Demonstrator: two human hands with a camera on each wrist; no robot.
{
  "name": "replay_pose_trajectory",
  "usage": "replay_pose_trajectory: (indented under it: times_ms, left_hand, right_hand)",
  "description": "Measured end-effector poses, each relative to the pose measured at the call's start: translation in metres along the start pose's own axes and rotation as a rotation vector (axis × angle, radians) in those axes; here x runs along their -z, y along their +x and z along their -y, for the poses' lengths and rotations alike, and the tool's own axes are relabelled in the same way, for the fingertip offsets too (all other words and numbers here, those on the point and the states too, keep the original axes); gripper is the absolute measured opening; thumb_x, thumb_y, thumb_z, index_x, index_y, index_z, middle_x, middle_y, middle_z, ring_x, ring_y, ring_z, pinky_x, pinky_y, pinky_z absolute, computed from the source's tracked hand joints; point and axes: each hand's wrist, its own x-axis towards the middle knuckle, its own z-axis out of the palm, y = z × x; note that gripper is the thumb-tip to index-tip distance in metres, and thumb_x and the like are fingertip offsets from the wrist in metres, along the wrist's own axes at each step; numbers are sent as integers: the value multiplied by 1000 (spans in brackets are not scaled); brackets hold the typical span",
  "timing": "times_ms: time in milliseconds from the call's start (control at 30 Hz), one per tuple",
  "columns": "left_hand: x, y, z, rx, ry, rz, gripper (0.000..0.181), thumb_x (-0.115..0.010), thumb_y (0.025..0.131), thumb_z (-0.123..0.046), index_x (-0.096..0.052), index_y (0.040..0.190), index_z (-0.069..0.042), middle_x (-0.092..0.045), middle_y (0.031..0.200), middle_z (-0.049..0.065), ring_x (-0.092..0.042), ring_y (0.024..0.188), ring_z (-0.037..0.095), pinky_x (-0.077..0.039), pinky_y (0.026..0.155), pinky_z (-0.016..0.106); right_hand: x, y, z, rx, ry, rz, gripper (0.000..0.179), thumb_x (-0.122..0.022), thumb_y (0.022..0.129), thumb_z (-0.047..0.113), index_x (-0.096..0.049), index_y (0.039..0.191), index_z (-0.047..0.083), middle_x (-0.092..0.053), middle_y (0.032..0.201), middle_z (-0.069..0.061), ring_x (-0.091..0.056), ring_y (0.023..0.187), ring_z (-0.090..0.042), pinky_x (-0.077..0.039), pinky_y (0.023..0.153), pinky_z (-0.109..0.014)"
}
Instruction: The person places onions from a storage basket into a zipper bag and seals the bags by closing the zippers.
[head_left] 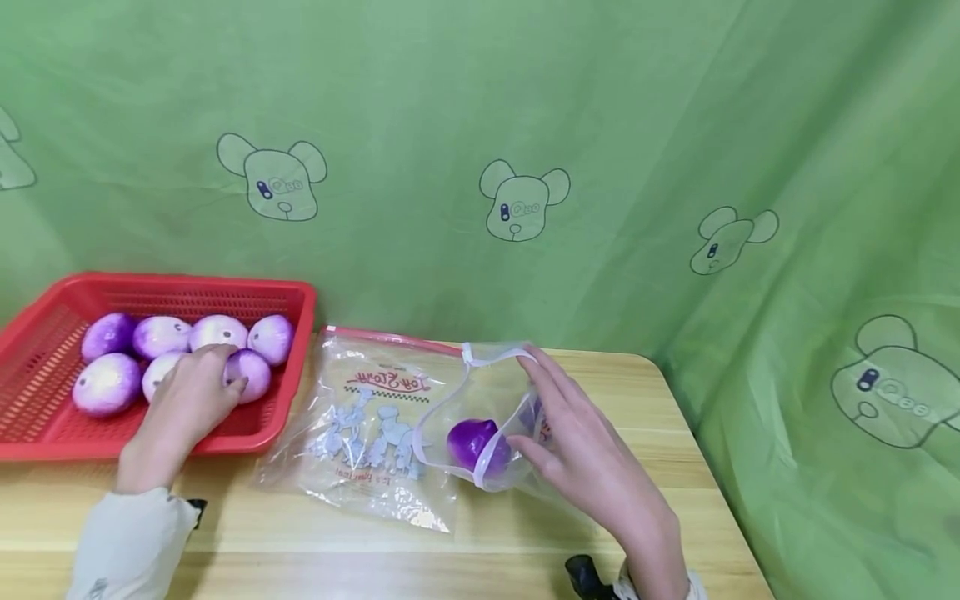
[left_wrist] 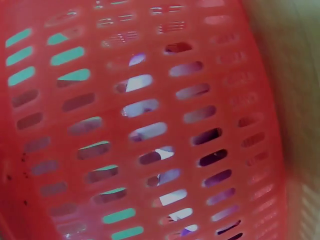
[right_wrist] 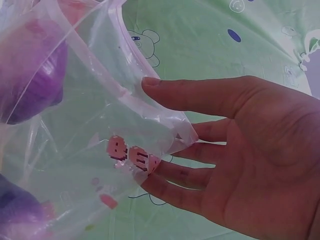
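Note:
Inside the red basket, my left hand [head_left: 191, 387] grips a purple-and-white onion [head_left: 251, 372], thumb on its near side. In the left wrist view, the basket wall hides this hand. At the centre right, my right hand [head_left: 588, 450] touches the rim of a clear plastic bag [right_wrist: 125, 107] with its fingers nearly straight, the thumb spread apart from them. That bag's pale-edged mouth gapes toward the left. A dark purple onion [head_left: 472, 442] lies inside it, and another purple shape [right_wrist: 20, 205] shows lower in the right wrist view.
Several more purple-and-white onions [head_left: 108, 383] lie in the red basket [head_left: 288, 412]. A flat clear bag [head_left: 352, 475] with Toy Story print and a red strip lies between basket and open bag. Behind the wooden table [head_left: 337, 558] hangs a green curtain [head_left: 420, 233].

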Motion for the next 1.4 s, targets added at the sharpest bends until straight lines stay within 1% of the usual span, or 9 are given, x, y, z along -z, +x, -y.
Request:
replay_pose_trajectory:
  times_ms: [100, 267, 367, 633, 767, 900, 1033, 1200, 1400]
  left_hand:
    - [-2, -2, 1, 7, -7, 23, 37, -70, 85, -7, -59, 115, 12, -61, 93, 27, -57, 74, 40, -45, 65, 59]
    - [-6, -3, 1, 6, -21, 87, 56, -77, 83, -14, -53, 126, 13, -60, 101, 31, -59, 86, 43, -47, 73, 63]
    - [-5, -3, 0, 8, -60, 117, 58, -79, 83, -15, -51, 127, 11, -60, 100, 30, -59, 87, 42, -48, 74, 61]
    - [0, -3, -1, -48, -84, 23, 44, -76, 82, -6, -57, 118, 9, -64, 107, 31, -60, 82, 38, -49, 72, 58]
    - [2, -4, -1, -56, -75, 42, 49, -76, 81, -8, -58, 121, 13, -64, 104, 32, -62, 83, 40, -50, 75, 60]
    - [5, -5, -1, -58, -66, 79, 42, -76, 81, -10, -64, 117, 8, -67, 93, 26, -63, 78, 40, -50, 73, 59]
    - [9, -5, -2, -39, -58, 96, 42, -78, 79, -11, -65, 115, 6, -66, 96, 28, -63, 84, 48, -49, 75, 62]
    - [13, -3, -3, -58, -45, 81, 51, -80, 78, -10, -59, 120, 12, -61, 108, 36, -58, 98, 55, -47, 83, 65]
    - [14, -5, -8, -83, -51, 32, 47, -80, 77, -8, -60, 116, 7, -54, 103, 31, -54, 93, 45, -46, 82, 64]
  right_hand:
    - [0, 0, 0, 3, -1, 2, 96, -80, 85, 20, -21, 159, 17, -15, 165, -1, -25, 148, -26, -30, 116, -48]
    - [-1, -1, 1, 2, -1, 6, 95, -80, 84, 20, -22, 159, 16, -16, 165, -2, -26, 148, -26, -30, 116, -48]
    - [-1, -1, 1, 4, 1, 6, 94, -81, 84, 19, -23, 159, 15, -17, 165, -4, -25, 148, -26, -30, 116, -48]
    - [-2, 0, 0, 19, 3, -3, 94, -81, 84, 17, -23, 158, 13, -19, 164, -5, -26, 148, -28, -30, 116, -51]
    - [-2, 0, 0, 18, 8, 2, 94, -80, 85, 17, -23, 159, 14, -19, 164, -6, -26, 148, -29, -30, 116, -51]
    - [-2, 1, 0, 20, 6, 0, 94, -80, 84, 18, -23, 159, 14, -20, 164, -6, -26, 148, -29, -31, 115, -51]
    - [-2, 0, 1, 14, 0, 3, 94, -81, 84, 20, -23, 159, 14, -19, 164, -5, -27, 148, -28, -31, 116, -49]
    - [-3, 0, 0, 17, 1, 4, 94, -80, 85, 19, -23, 159, 15, -19, 164, -6, -27, 147, -29, -31, 115, -51]
    - [-3, 1, 0, 24, -2, 3, 94, -80, 84, 18, -23, 159, 14, -19, 164, -6, -27, 147, -29, -31, 115, -51]
